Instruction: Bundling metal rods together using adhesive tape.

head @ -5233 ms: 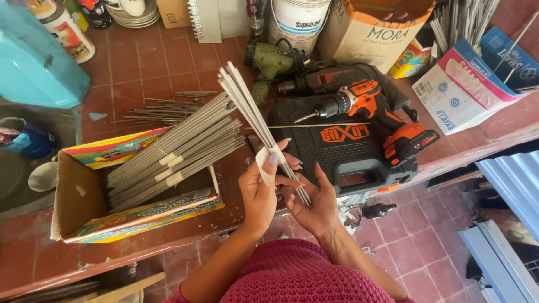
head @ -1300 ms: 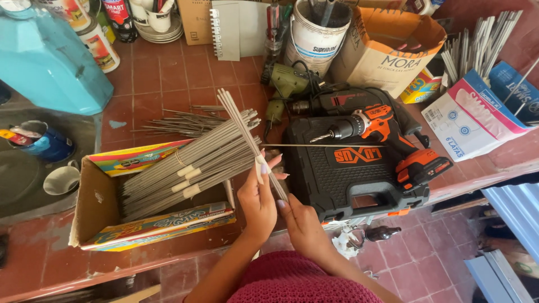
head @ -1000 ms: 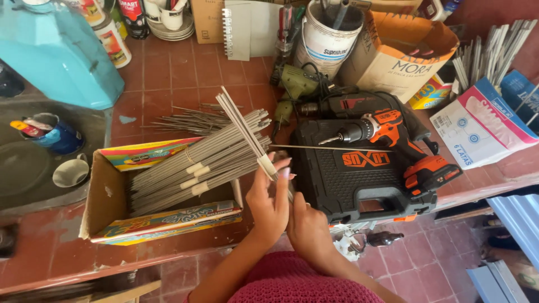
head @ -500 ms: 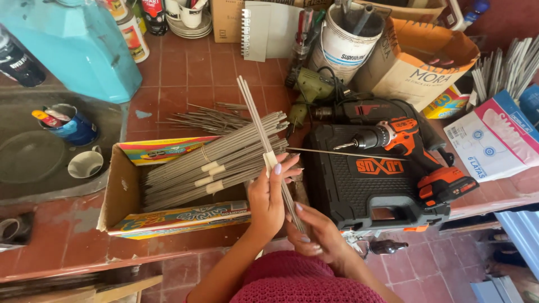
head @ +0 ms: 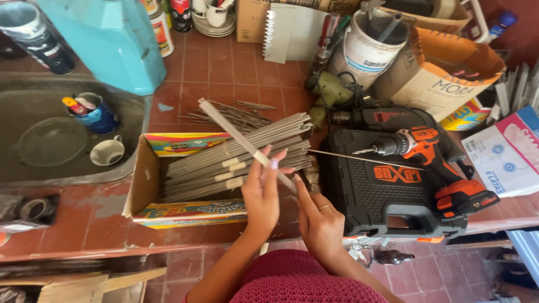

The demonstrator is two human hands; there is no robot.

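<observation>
My left hand [head: 262, 193] grips a bundle of thin grey sticks [head: 227, 127] bound with a band of pale tape; the bundle slants up to the left over an open cardboard box [head: 147, 185]. My right hand [head: 319, 217] holds the bundle's lower end just right of the left hand. The box holds several more taped grey stick bundles [head: 236, 161] lying across it. One single thin stick [head: 365, 159] lies across the black drill case [head: 387, 193].
An orange and black drill [head: 418, 147] rests on the case. Loose sticks [head: 236, 114] lie behind the box on the red tiled counter [head: 213, 70]. A sink [head: 39, 134] with cups is at left, a blue container [head: 112, 39] behind it, a white bucket [head: 368, 50] and boxes at right.
The view has shifted, so the box and drill case sit further right and lower. My hands keep hold of the bundle, which now slants more to the left.
</observation>
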